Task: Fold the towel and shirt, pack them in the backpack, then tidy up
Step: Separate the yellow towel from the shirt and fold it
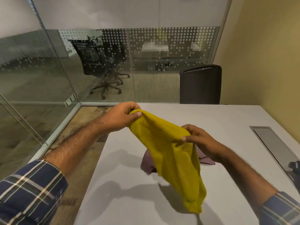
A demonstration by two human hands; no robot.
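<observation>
I hold the yellow towel [172, 153] up above the table [123, 184]. My left hand [120, 117] and right hand [201, 140] each pinch its top edge, so it hangs flat for folding.

The towel [170, 143] is mustard-yellow terry cloth, nubby and matt. Beneath it on the table [219, 114] lies the shirt [146, 164], a smooth mauve woven cloth. The table top is pale, matt and smooth; set into its right edge is a brushed metal panel [272, 143]. Behind the table, the glass wall [162, 62] is glossy with frosted dots.
</observation>
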